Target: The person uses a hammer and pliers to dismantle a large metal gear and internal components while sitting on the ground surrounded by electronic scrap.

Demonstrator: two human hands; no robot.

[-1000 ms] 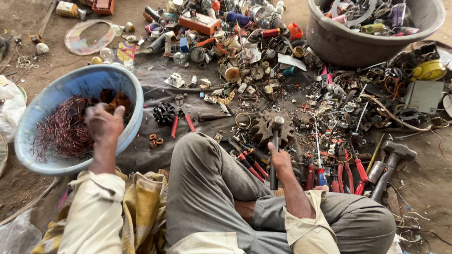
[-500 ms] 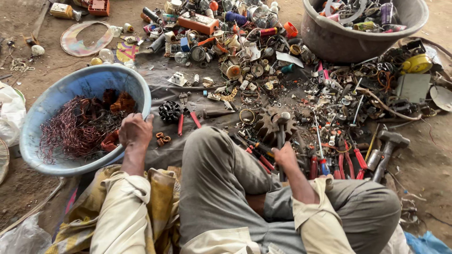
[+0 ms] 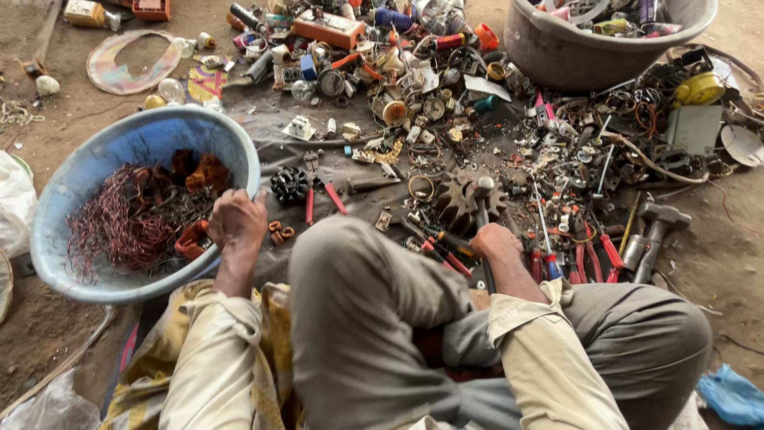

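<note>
A: What surface and setting are recorded?

B: Bare dirt ground [image 3: 732, 263] is seen, outdoors as far as can be told. A dark grey cloth [image 3: 274, 147] is spread on it and covered with mixed metal scrap. The person is seated cross-legged at the near edge of the cloth.

A: Counts?

B: Two tubs are noted: one blue basin [image 3: 151, 135] at the left, holding reddish copper wire [image 3: 107, 231], and one grey tub [image 3: 589, 52] at the upper right, filled with scrap. One toothed gear [image 3: 461, 203] is seen, and two hammers [image 3: 649, 235] lying side by side at the right. Several red-handled tools are present; an exact count cannot be given.

A: Hands?

B: The left hand [image 3: 237, 223] is laid on the near rim of the blue basin, fingers curled over the edge; whether anything is held inside cannot be told. The right hand's [image 3: 495, 241] grip is clamped on a dark metal rod [image 3: 483, 209].

A: Position and axis of the rod?

B: It is located just in front of the right knee, at the gear. Its long axis runs near-to-far, close to upright, with the rounded top end pointing away from the person and set against the middle of the gear.
</note>
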